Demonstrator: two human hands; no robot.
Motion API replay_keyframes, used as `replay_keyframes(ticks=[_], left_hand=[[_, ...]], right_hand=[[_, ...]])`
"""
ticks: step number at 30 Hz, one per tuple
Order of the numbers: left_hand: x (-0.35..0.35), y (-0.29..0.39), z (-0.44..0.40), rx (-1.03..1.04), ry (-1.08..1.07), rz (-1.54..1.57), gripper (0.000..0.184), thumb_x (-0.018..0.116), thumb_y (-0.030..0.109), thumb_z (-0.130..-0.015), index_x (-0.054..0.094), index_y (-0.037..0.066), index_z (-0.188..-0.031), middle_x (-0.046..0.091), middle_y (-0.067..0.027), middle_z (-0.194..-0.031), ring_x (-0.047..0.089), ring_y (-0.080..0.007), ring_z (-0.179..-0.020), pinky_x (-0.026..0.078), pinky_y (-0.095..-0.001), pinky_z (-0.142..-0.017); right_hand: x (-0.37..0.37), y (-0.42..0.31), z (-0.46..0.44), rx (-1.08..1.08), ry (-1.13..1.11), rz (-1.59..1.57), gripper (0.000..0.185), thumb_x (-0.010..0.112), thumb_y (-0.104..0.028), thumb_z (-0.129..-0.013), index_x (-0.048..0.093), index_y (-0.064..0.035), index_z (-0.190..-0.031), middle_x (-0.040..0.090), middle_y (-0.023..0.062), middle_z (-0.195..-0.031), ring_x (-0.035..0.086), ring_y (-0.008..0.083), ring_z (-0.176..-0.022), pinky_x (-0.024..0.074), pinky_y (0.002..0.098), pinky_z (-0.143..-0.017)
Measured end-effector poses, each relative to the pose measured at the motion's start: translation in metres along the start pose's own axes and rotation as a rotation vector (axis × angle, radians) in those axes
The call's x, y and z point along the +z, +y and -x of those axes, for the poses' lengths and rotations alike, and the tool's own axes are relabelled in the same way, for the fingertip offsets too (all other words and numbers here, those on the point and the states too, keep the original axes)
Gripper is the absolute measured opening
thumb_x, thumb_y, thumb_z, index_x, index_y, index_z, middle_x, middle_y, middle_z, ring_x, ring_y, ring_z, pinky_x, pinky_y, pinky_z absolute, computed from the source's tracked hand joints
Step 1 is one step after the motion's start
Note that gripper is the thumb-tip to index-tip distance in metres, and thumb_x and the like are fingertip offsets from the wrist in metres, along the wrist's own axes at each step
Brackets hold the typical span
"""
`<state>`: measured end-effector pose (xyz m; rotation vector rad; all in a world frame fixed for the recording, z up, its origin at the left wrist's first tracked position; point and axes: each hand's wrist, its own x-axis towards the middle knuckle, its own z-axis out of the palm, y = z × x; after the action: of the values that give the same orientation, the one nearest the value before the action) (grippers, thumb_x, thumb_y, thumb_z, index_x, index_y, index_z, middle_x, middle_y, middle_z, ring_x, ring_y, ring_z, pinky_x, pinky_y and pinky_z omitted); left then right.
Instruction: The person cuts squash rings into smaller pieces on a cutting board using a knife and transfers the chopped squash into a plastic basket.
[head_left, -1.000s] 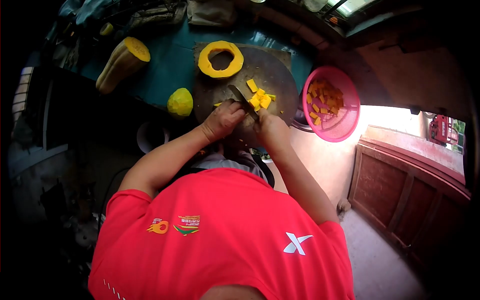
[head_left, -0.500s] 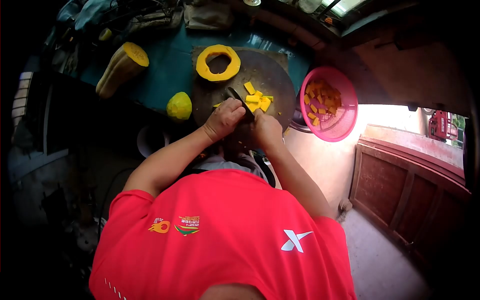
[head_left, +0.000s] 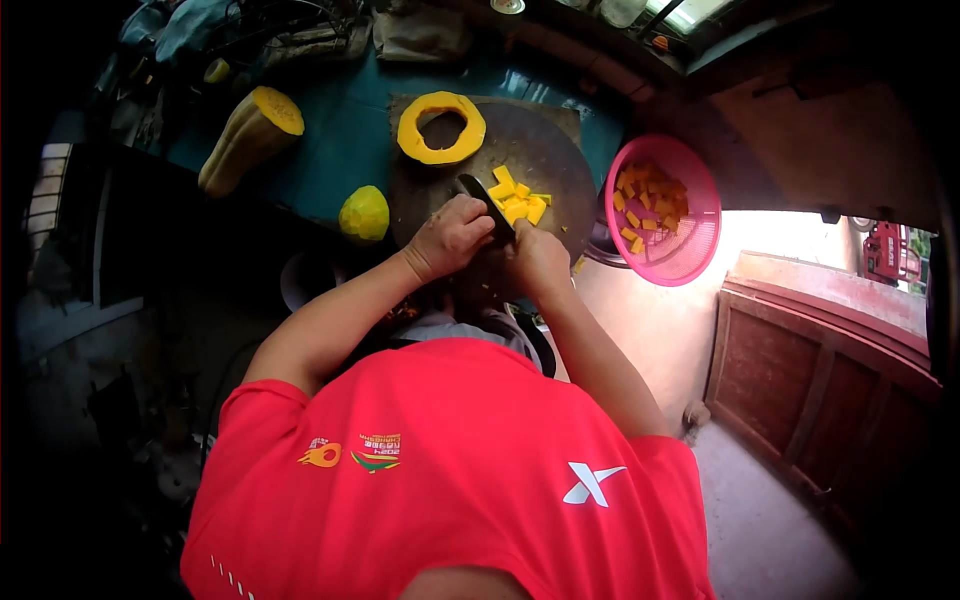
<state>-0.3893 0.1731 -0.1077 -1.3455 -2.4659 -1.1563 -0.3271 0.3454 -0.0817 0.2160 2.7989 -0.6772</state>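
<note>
Head view: knife (head_left: pixel 485 198) is gripped at the handle by the right hand (head_left: pixel 540 262), blade angled across the round board (head_left: pixel 555 150); left hand (head_left: pixel 452 238) is curled beside the blade, probably to guard the fingertips; whether anything is pinched under it cannot be told; yellow pumpkin chunks (head_left: pixel 515 195) are heaped on the board, just right of the blade; pumpkin ring (head_left: pixel 440 155) is parked at the far edge, likely to leave working room; pink basket (head_left: pixel 690 255) is set beside the board, presumably for short reach, orange pieces inside; basket is perforated, looks plastic; chunks are blocky, flat-faced; peeled lump (head_left: pixel 364 214) is rounded, faceted; cut squash (head_left: pixel 250 145) is long, smooth-skinned.
</note>
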Motion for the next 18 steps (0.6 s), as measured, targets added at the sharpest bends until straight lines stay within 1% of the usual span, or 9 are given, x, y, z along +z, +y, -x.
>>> replay_keyframes(ticks=[2,3,5,6,8,12,14,16,18], left_hand=[[-0.008,-0.002,0.000,0.105,0.014,-0.104,0.019,0.070,0.005,-0.075,0.059,0.006,-0.091,0.057,-0.0114,-0.095,0.057,-0.0331,-0.088,0.048,-0.0424,-0.076],[-0.008,-0.004,0.003,0.104,0.013,-0.105,0.019,0.070,0.005,-0.075,0.059,0.006,-0.091,0.057,-0.0114,-0.095,0.057,-0.0331,-0.088,0.048,-0.0424,-0.076],[-0.004,-0.006,0.011,0.021,-0.092,-0.159,0.015,0.065,0.010,-0.077,0.060,0.009,-0.091,0.059,-0.0085,-0.096,0.057,-0.0305,-0.090,0.047,-0.0417,-0.081],[-0.002,-0.004,0.010,0.023,-0.094,-0.154,0.015,0.065,0.010,-0.077,0.060,0.009,-0.091,0.059,-0.0085,-0.096,0.057,-0.0305,-0.090,0.047,-0.0417,-0.081],[0.003,-0.002,0.006,0.056,0.045,-0.115,0.015,0.066,0.010,-0.078,0.060,0.009,-0.092,0.058,-0.0081,-0.095,0.057,-0.0302,-0.090,0.048,-0.0399,-0.081],[0.002,-0.004,0.008,0.035,0.039,-0.061,0.018,0.070,0.006,-0.075,0.060,0.007,-0.090,0.059,-0.0110,-0.096,0.057,-0.0329,-0.088,0.048,-0.0415,-0.077],[0.003,-0.006,0.011,0.023,-0.019,-0.042,0.018,0.070,0.005,-0.075,0.059,0.006,-0.089,0.059,-0.0115,-0.096,0.057,-0.0331,-0.085,0.049,-0.0422,-0.075],[0.003,-0.007,0.008,0.034,-0.011,-0.040,0.018,0.070,0.005,-0.075,0.059,0.006,-0.089,0.059,-0.0113,-0.096,0.057,-0.0330,-0.085,0.049,-0.0415,-0.074],[0.004,-0.005,0.012,0.017,-0.006,-0.034,0.018,0.070,0.005,-0.075,0.059,0.006,-0.089,0.059,-0.0111,-0.096,0.057,-0.0329,-0.084,0.049,-0.0408,-0.074]], right_hand=[[-0.006,-0.001,0.000,-0.005,0.004,-0.027,0.017,0.059,-0.020,-0.082,0.058,-0.0051,-0.090,0.067,0.0203,-0.080,0.066,0.0402,-0.079,0.0504,0.0513,-0.069],[-0.008,-0.003,0.001,-0.008,0.002,-0.054,0.018,0.059,-0.022,-0.082,0.058,-0.0061,-0.089,0.066,0.0207,-0.079,0.065,0.0410,-0.080,0.0492,0.0525,-0.070],[-0.016,-0.011,0.004,-0.001,-0.002,-0.039,0.017,0.059,-0.022,-0.082,0.058,-0.0063,-0.090,0.066,0.0207,-0.079,0.065,0.0411,-0.079,0.0491,0.0525,-0.070],[-0.022,-0.014,0.005,0.007,-0.003,-0.020,0.017,0.060,-0.021,-0.081,0.058,-0.0065,-0.090,0.066,0.0207,-0.078,0.065,0.0411,-0.079,0.0491,0.0525,-0.069],[-0.032,-0.018,0.009,-0.004,-0.001,-0.016,0.017,0.060,-0.021,-0.081,0.058,-0.0063,-0.089,0.065,0.0209,-0.078,0.064,0.0413,-0.078,0.0489,0.0527,-0.069],[-0.026,-0.017,0.005,-0.015,0.004,-0.013,0.016,0.059,-0.020,-0.082,0.058,-0.0062,-0.089,0.065,0.0215,-0.078,0.064,0.0417,-0.077,0.0485,0.0530,-0.069],[0.003,-0.004,0.000,-0.004,0.003,-0.028,0.016,0.059,-0.020,-0.082,0.058,-0.0060,-0.090,0.065,0.0219,-0.079,0.064,0.0419,-0.078,0.0487,0.0528,-0.069],[0.000,-0.001,-0.005,0.010,0.027,-0.034,0.016,0.059,-0.020,-0.082,0.058,-0.0057,-0.090,0.066,0.0223,-0.079,0.064,0.0421,-0.079,0.0490,0.0526,-0.069],[-0.006,-0.001,0.002,-0.013,0.006,-0.059,0.017,0.059,-0.019,-0.083,0.058,-0.0045,-0.090,0.066,0.0233,-0.080,0.064,0.0422,-0.080,0.0497,0.0520,-0.070]])
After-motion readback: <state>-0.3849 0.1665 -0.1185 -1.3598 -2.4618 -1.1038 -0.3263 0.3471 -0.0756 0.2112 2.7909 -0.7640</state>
